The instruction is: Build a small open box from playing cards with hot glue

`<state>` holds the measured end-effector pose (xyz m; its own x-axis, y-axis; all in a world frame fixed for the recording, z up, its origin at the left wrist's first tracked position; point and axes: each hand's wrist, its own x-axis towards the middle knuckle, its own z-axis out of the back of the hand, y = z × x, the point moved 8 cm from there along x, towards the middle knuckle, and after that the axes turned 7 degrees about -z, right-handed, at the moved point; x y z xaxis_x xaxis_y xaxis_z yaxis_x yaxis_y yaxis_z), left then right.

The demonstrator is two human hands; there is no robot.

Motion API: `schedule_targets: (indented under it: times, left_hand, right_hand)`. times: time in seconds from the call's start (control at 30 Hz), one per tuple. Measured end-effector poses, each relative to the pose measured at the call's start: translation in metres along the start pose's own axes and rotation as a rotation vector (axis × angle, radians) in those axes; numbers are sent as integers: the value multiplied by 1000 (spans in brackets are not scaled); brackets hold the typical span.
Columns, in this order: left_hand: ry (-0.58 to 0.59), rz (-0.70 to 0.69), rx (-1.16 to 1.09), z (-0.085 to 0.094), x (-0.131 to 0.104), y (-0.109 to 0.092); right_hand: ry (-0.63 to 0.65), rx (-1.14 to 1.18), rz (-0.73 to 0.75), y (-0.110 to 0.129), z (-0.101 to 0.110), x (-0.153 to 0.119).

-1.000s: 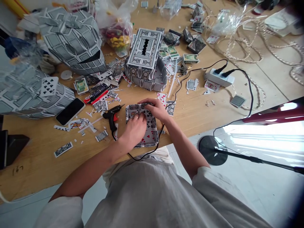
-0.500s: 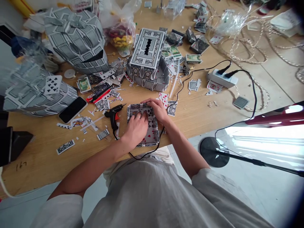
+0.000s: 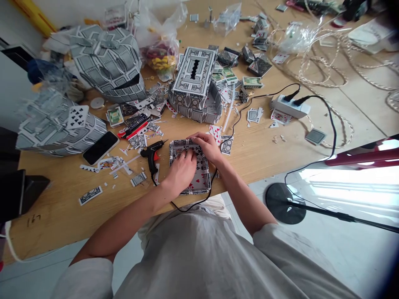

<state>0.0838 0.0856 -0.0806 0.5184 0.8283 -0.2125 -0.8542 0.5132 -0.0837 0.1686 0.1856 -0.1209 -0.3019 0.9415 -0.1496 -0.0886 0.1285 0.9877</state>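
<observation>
Wooden surface [image 3: 249, 153], strewn with card scraps [image 3: 137, 140]. Near its front edge: one open card tray [image 3: 203, 178], glue gun [image 3: 152, 155] just left of it. Right hand [image 3: 208, 147]: grip clamped on the tray's far right corner. Left hand [image 3: 183, 169]: inside, fingertips hidden; whether its grip pinches anything cannot be told. Handling, as judged: light, fairly stiff, smooth, creasable; best held at walls or corners.

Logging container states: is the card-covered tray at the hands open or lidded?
Open: the tray shows its card-lined floor between raised walls, and the left hand reaches inside.
</observation>
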Motion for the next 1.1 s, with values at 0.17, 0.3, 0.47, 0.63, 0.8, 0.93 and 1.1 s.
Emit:
schedule_targets:
  times: [0.17,0.3,0.47,0.63,0.8,0.93,1.1]
  left_hand:
    - [15,52,-19,3,1,1]
    - [16,45,-7,1,2,-2]
    - [19,40,9,1,5,-4]
    - [12,39,26,1,6,-2]
    - [-6,38,48,-2,6,-2]
    - [-26,39,65,-3,6,-1]
    - [-42,46,74,-4,5,-2]
  right_hand:
    - [3,27,-11,1,-1,-1]
    - [8,17,-5,2,-1,-1]
    - [11,34,-13,1,-1,1]
    - [11,35,-17,0,-2,1]
    - [15,-9,-22,2,-1,-1]
    - [84,-116,-26,9,2,2]
    - [155,-368,11,19,0,8]
